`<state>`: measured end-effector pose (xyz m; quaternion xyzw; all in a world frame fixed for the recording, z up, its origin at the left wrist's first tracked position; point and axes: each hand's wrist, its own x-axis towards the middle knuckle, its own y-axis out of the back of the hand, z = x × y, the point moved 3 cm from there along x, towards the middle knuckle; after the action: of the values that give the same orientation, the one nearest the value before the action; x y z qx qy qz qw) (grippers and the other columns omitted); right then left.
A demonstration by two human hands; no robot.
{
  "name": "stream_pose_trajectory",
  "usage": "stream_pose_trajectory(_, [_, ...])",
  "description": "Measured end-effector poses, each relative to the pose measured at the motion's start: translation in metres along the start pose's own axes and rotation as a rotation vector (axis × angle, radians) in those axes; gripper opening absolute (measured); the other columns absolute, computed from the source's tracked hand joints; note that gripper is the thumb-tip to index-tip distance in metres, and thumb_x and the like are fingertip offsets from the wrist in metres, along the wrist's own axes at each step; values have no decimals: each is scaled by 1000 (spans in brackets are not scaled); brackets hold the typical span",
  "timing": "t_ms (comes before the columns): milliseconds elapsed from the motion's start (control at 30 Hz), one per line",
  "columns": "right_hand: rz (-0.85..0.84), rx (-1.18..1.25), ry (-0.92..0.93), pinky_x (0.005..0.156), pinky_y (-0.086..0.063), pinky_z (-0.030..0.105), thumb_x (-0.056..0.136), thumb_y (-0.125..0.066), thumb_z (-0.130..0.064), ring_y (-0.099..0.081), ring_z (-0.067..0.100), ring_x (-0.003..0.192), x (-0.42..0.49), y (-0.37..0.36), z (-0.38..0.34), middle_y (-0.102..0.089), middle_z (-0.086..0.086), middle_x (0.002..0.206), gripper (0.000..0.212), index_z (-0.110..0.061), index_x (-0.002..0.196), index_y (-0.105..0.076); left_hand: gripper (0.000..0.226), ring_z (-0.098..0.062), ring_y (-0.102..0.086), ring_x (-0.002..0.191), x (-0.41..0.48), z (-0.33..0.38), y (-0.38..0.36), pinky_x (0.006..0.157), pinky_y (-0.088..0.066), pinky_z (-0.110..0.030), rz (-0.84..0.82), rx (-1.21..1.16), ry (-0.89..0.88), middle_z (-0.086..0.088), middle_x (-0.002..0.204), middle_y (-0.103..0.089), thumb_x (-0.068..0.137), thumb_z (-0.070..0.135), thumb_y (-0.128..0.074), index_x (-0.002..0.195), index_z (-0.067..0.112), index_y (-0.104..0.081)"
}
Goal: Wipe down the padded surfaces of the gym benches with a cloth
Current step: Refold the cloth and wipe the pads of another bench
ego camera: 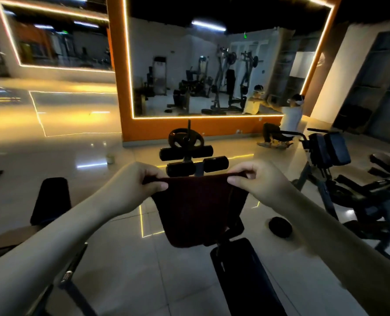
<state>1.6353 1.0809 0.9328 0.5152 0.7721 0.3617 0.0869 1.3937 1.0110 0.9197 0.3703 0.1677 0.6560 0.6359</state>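
Left hand (141, 181) and right hand (253, 179) each pinch a top corner of the dark red cloth (196, 206), which I hold spread, hanging over the far end of the bench pad (241, 270). That pad lies directly below, its long axis running toward me; neither hand sits nearer.
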Motion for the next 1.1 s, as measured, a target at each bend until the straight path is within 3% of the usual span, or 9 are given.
stream_pose_trajectory(133, [-9,-40,79,87,-47,32,90,-64,-19,-60,12,95,64,-14,13,-65,-3,98,10,-28,92,-67,10,-1,-56,67,31,-31,9,60,-42,-11,121,101,39,1,76,-63,93,17,-59,91,17,-69])
stream_pose_trajectory(267, [-50,-66,212,83,-34,19,92,-61,-21,-49,2,99,136,-22,19,-53,-14,100,8,-29,90,-64,11,-5,-57,72,64,-53,23,61,-43,-10,247,135,83,-1,82,-64,95,15,-57,94,14,-67])
stream_pose_trajectory(367, [-139,25,298,78,-41,18,96,-54,-22,-56,3,92,189,-30,20,-58,-10,97,9,-23,95,-62,12,-7,-56,77,91,-62,34,65,-42,-12,361,161,93,-3,83,-63,97,15,-53,94,12,-64])
stream_pose_trajectory(467, [-203,98,381,69,-43,15,100,-46,-24,-59,5,83,242,-36,21,-60,-3,91,11,-24,95,-56,14,-9,-56,75,125,-73,43,71,-44,-28,429,145,133,-1,82,-60,100,21,-50,94,15,-60])
stream_pose_trajectory(600, [-268,230,396,64,-46,21,101,-44,-28,-63,18,79,303,-41,21,-63,9,91,16,-18,99,-57,16,-24,-56,70,160,-88,50,66,-54,-40,539,-103,255,-17,80,-51,102,21,-44,95,11,-55])
stream_pose_trajectory(667, [-317,289,395,65,-49,20,101,-44,-27,-64,18,82,327,-49,21,-64,10,94,18,-16,102,-57,18,-20,-56,61,171,-98,50,53,-54,-31,610,-181,330,-15,78,-49,103,25,-42,98,12,-54])
stream_pose_trajectory(767, [-387,401,332,72,-52,27,101,-46,-28,-65,17,84,355,-70,24,-65,8,96,17,-17,101,-59,21,-14,-58,66,178,-116,49,57,-51,-29,689,-297,441,-5,81,-53,104,29,-40,96,17,-55])
stream_pose_trajectory(967, [-672,712,-7,62,-52,16,96,-55,-27,-65,13,85,395,-153,23,-66,7,99,21,-12,107,-63,23,-15,-59,70,165,-156,58,66,-48,-35,895,-476,700,-2,81,-58,102,31,-46,93,19,-63])
stream_pose_trajectory(1100, [-859,858,-119,73,-58,29,68,-76,-37,-66,30,104,413,-210,3,-65,22,117,69,3,122,-58,14,-14,-68,78,145,-178,78,53,-54,-25,994,-694,787,-6,94,-65,94,21,-59,103,12,-63])
